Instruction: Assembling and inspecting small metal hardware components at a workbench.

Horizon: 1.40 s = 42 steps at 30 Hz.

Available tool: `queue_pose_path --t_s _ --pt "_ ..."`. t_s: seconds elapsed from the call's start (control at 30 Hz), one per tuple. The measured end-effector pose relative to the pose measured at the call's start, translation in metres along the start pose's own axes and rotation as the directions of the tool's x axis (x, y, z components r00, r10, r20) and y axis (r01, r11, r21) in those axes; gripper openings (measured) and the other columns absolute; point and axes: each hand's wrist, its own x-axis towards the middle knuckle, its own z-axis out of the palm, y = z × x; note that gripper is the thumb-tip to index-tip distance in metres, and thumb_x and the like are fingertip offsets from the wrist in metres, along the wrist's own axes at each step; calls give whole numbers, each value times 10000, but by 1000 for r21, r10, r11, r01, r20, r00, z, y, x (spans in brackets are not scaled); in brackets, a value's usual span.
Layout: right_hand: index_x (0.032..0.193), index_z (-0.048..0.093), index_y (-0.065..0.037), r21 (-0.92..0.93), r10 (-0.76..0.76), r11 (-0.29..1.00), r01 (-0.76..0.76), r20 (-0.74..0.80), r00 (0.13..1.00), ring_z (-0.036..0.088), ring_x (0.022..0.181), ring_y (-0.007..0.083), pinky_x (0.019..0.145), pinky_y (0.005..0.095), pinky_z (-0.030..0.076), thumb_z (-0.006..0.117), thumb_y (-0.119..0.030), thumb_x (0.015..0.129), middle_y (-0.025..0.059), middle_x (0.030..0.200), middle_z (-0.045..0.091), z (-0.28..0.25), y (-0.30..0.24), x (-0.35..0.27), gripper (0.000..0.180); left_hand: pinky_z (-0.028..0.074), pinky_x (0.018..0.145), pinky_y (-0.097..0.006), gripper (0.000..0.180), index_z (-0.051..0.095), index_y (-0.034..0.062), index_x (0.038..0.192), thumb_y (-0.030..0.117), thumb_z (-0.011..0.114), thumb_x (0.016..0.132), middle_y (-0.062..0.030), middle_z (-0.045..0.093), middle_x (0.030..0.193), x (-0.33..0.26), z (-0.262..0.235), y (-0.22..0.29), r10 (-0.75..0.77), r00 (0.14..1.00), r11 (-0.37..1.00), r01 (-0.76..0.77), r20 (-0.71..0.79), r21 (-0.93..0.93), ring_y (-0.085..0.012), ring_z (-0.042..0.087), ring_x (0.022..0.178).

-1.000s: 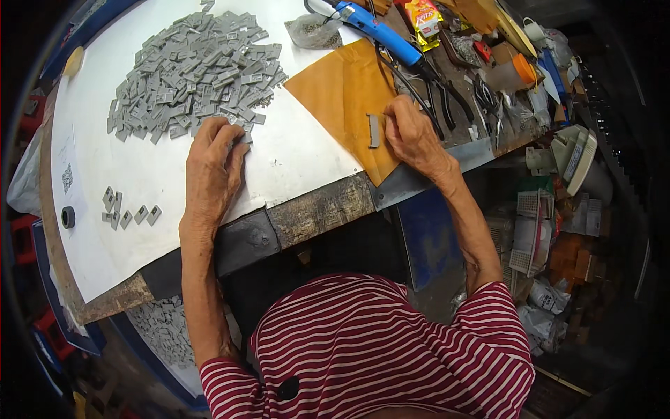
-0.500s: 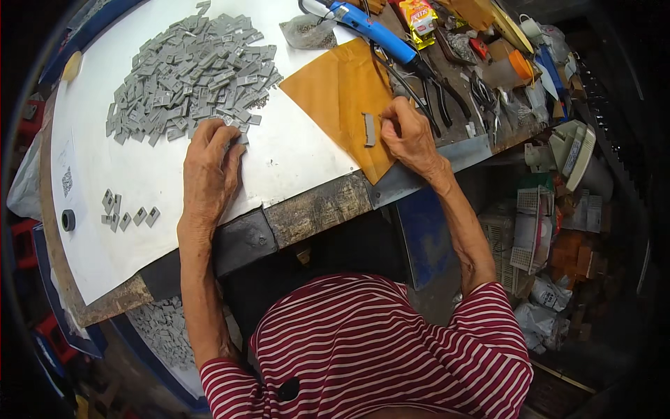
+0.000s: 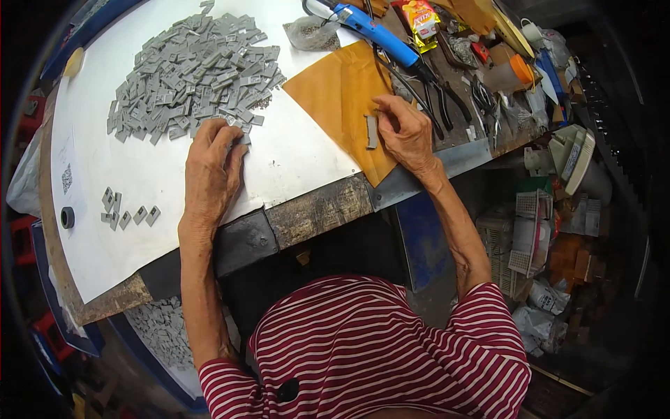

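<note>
My left hand (image 3: 211,167) rests at the near edge of a large pile of small flat grey pieces (image 3: 192,77) on a white sheet. Its fingers are bent down and drawn together; their tips are partly hidden, with a grey piece (image 3: 245,139) showing right beside them. I cannot make out what they hold. My right hand (image 3: 408,133) is over brown paper (image 3: 335,87), thumb and forefinger apart with nothing visible between them. Just left of its thumb lies a longer grey strip (image 3: 371,133), notched along one side.
Several grey pieces (image 3: 138,215) lie apart at the left, near a black ring (image 3: 67,217). Beyond my right hand are a blue corded tool (image 3: 377,31), black-handled pliers (image 3: 447,98), an orange-lidded jar (image 3: 508,72) and a bag of small bits (image 3: 312,33).
My right hand has shifted slightly up, and its thumb and forefinger have come apart. The left hand stays almost in place at the pile. The grey strip still lies on the brown paper.
</note>
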Motion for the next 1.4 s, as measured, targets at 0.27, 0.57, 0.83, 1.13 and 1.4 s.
queue_pose_path --t_s 0.27,0.57,0.83,1.13,1.4 --pt "918 590 -34 -97 -157 983 156 1 988 585 660 240 585 308 455 585 48 725 94 774 607 -1 0 1 211 449 742 -343 188 563 -18 896 -36 601 713 -149 528 942 0 -1 0 1 1000 1000 -2 7 17 -305 545 851" --pt "925 589 -34 -94 -86 992 83 -24 996 611 666 219 577 287 471 614 17 732 88 797 623 0 1 -2 202 450 749 -341 187 561 -20 901 -29 602 719 -148 529 948 -1 0 0 -9 1000 1000 8 10 18 -301 546 857" --pt "922 574 -20 43 159 987 -156 -59 986 611 703 227 628 297 470 586 4 744 101 789 613 -1 -8 -7 180 452 744 -339 179 560 -21 898 -31 600 723 -148 529 948 0 0 -1 3 1000 1000 -3 5 11 -301 550 851" --pt "899 577 22 746 593 363 -559 278 756 534 613 69 574 179 426 599 -20 768 32 745 592 -22 -26 -9 139 453 734 -336 158 559 -24 883 -26 597 730 -143 528 949 -2 -1 -1 -12 1000 999 12 -3 -32 -299 553 845" --pt "880 576 28 800 625 152 -580 377 684 516 559 55 520 175 411 624 -37 742 24 682 581 -28 -32 -11 160 456 715 -325 149 559 -26 885 -25 587 739 -141 526 946 -2 0 1 -35 999 997 35 7 -74 -286 559 836"
